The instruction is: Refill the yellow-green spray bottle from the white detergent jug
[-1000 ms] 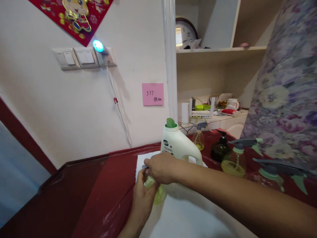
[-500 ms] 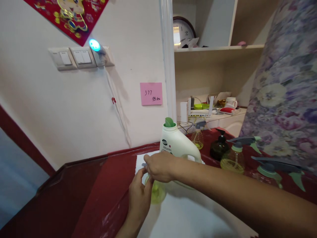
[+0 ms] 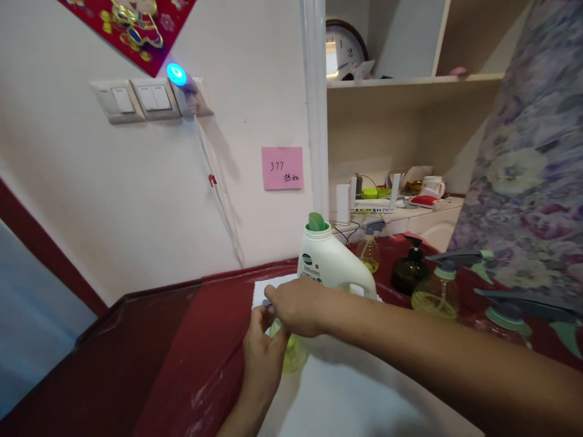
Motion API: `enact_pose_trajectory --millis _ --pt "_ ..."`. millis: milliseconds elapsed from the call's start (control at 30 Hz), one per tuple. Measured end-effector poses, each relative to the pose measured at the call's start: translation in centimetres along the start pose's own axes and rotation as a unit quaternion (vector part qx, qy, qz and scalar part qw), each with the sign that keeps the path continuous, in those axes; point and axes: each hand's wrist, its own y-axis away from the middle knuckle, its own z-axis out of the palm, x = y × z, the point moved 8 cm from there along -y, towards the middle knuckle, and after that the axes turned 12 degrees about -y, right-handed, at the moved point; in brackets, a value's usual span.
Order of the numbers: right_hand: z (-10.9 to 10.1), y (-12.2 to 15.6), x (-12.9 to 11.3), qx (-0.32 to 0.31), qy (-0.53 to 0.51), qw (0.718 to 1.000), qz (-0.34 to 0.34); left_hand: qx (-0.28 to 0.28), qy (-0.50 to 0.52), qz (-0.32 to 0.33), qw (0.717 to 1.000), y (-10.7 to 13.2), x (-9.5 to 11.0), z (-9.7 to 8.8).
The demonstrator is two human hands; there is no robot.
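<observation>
A small clear bottle with yellow-green liquid (image 3: 296,355) stands on a white sheet (image 3: 328,388), its upper part hidden by my hands. My left hand (image 3: 264,349) is closed around the bottle's neck. Across it from the right comes my right hand (image 3: 296,306), fingers closed over the bottle's top. Only a bit of a grey piece (image 3: 266,302) shows between the fingers, probably part of a spray head. Right behind my hands stands a large pale green detergent jug (image 3: 334,261) with an open mouth and a darker green pouring spout.
To the right on the red-covered table (image 3: 182,358) are spray bottles with grey trigger heads (image 3: 437,294) and a dark pump bottle (image 3: 409,273). Behind them a shelf holds a white router (image 3: 371,203). A pink note (image 3: 282,168) sticks to the wall.
The view has shifted slightly, so the scene sits a little farther right. Both hands keep nearly the same hold on the bottle.
</observation>
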Motion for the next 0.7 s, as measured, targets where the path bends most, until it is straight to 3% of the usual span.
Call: enact_pose_trajectory --millis 367,700 --pt "0.1 0.0 -0.1 0.010 -0.004 1.000 -0.008 -0.117 0.038 0.030 0.992 -0.7 1.0 0.0" --pt "-0.1 -0.2 -0.2 0.003 -0.013 1.000 0.013 -0.018 -0.001 0.021 1.000 -1.9 -1.3 -1.1"
